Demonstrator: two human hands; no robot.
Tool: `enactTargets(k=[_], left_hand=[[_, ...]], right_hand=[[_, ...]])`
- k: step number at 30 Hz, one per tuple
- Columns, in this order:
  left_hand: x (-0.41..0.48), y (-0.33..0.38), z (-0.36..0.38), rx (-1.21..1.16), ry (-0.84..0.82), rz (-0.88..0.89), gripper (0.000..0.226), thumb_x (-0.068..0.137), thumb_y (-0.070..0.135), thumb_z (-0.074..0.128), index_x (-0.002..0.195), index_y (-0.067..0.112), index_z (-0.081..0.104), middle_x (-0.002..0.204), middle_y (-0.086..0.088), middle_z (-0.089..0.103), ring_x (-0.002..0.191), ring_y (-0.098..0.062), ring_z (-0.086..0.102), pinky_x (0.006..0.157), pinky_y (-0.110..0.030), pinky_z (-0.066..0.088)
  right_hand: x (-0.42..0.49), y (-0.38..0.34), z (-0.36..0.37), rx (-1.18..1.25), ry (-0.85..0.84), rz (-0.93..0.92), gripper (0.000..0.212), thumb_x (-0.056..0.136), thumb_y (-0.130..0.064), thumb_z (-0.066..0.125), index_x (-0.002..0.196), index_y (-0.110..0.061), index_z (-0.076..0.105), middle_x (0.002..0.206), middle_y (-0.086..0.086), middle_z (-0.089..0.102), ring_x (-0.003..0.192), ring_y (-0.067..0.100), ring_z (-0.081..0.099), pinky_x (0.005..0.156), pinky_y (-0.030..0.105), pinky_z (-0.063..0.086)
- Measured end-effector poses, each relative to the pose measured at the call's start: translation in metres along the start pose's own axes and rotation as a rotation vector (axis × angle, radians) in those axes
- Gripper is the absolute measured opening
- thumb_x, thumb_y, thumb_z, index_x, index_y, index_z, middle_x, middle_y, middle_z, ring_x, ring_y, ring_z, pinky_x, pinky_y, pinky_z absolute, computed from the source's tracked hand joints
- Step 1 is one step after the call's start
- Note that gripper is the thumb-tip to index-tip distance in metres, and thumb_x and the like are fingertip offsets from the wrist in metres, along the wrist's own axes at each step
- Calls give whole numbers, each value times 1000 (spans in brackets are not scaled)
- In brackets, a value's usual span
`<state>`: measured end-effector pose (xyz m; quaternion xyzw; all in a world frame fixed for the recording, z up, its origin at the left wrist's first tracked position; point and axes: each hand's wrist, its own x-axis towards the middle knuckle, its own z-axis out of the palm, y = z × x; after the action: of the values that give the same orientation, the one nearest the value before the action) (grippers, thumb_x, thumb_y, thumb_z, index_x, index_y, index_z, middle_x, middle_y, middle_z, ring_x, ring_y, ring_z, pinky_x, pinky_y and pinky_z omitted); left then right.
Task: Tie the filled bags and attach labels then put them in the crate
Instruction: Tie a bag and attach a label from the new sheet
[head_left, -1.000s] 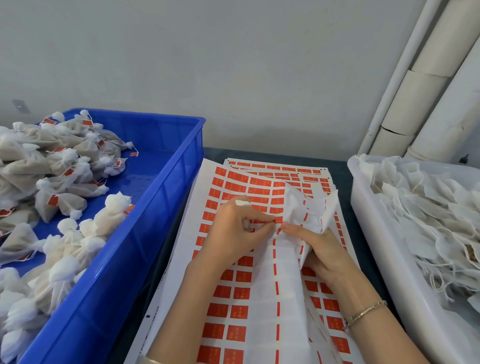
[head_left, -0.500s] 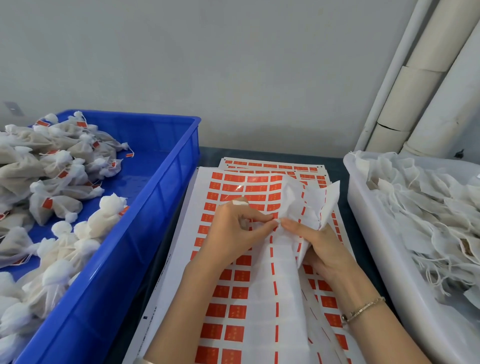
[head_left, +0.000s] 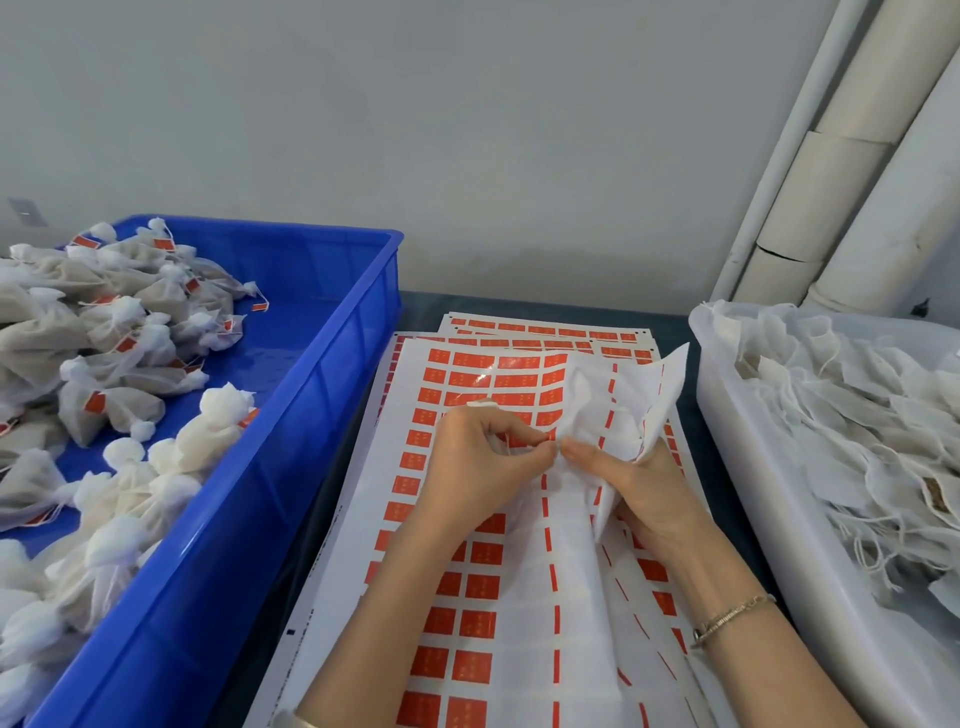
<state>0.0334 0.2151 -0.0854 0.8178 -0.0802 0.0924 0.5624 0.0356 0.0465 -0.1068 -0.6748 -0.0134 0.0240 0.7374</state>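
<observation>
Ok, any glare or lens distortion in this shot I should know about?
Head view: small glare patch on the label sheet just beyond the left hand; the pipes at right lean inward, likely wide-angle distortion; light soft and even, shadows faint.

Beyond the fingers (head_left: 576, 448) a dark worktop (head_left: 519, 305) meets a grey wall (head_left: 415, 130), with a thin white pipe (head_left: 795, 130) and pale tubes (head_left: 852, 171) rising far to their right.

the crate (head_left: 291, 467) sits at the left of the bench (head_left: 670, 322) with tied bags (head_left: 119, 410) in it; label sheets (head_left: 467, 613) lie in the middle, a tub (head_left: 779, 530) of untied bags (head_left: 852, 431) to their right, pipes (head_left: 831, 182) behind it.
</observation>
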Motion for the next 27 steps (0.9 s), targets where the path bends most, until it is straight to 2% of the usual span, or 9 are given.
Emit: enactTargets(k=[6, 11, 17, 18, 21, 25, 27], left_hand=[[1, -1, 2, -5, 3, -6, 13, 77, 25, 79, 73, 34, 70, 72, 19, 65, 77, 8, 59, 57, -1, 42], [1, -1, 1, -36, -9, -39, 15, 78, 24, 78, 69, 34, 71, 64, 22, 65, 75, 8, 60, 55, -2, 42], [3, -3, -6, -36, -43, -103, 18, 81, 30, 75, 67, 39, 68, 67, 36, 62, 79, 17, 56, 50, 2, 38], [4, -4, -7, -23, -26, -109, 19, 81, 32, 75, 66, 40, 67, 66, 36, 61, 79, 16, 57, 49, 2, 38], [7, -6, -7, 22, 27, -123, 19, 80, 36, 75, 65, 41, 65, 68, 30, 61, 72, 0, 62, 47, 0, 39], [9, -10, -5, 49, 77, -127, 18, 80, 37, 75, 67, 41, 64, 73, 29, 59, 69, -3, 61, 45, 1, 36], [11, -11, -8, 62, 124, -131, 16, 81, 36, 74, 69, 40, 64, 75, 30, 58, 69, -3, 61, 44, 0, 37]], right_hand=[[-1, -3, 2, -19, 14, 6, 47, 63, -36, 78, 106, -41, 59, 98, -12, 73, 89, 14, 71, 66, 31, 59], [-3, -5, 2, -34, 20, 19, 47, 62, -37, 77, 106, -40, 59, 96, -13, 73, 87, 13, 71, 65, 31, 59], [-3, -8, 2, -63, 43, 45, 52, 60, -37, 78, 108, -38, 57, 95, -12, 73, 88, 14, 71, 75, 39, 60], [-3, -8, 1, -68, 49, 48, 52, 60, -37, 78, 108, -38, 57, 96, -12, 73, 88, 15, 71, 77, 41, 59], [-2, -10, 0, -74, 58, 54, 53, 59, -36, 80, 107, -38, 57, 96, -11, 73, 89, 16, 71, 79, 46, 58], [1, -6, -3, -96, 118, 84, 58, 58, -35, 84, 109, -37, 57, 100, -7, 72, 90, 21, 71, 80, 50, 57], [2, -3, -6, -124, 175, 96, 62, 57, -35, 88, 110, -38, 56, 101, -7, 72, 89, 20, 71, 76, 47, 59]])
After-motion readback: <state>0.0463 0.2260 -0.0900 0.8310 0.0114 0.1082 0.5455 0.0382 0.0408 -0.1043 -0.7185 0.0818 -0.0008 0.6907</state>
